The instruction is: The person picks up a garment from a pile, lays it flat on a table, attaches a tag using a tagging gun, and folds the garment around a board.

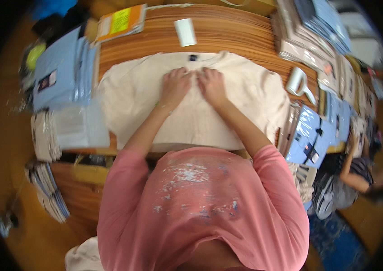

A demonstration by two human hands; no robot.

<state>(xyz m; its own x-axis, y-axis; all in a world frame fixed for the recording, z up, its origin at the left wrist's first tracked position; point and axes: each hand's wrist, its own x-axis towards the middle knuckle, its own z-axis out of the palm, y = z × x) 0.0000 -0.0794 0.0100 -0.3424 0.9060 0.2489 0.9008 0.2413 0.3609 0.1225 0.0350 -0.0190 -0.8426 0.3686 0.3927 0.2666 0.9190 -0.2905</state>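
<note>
A cream top (146, 108) lies spread on the wooden table with its neckline away from me and a small dark label inside the neck. Just below that neckline, my left hand (176, 86) and my right hand (212, 85) are close together, either side of the front's middle line. The fingers of both are bent and closed on the cloth there. What lies right under the fingertips is hidden. Beyond the neckline a white card (185, 32) rests on the table. To the right of the top sits a white handheld tool (300, 85) with a handle.
Folded blue garments (58, 67) are stacked at the left, with clear plastic bags (81, 124) nearer me. An orange and yellow packet (121, 21) lies at the far left. Bagged garments (306, 38) pile up on the right, with a blue one (310, 135) nearer. Another person (356, 174) is at far right.
</note>
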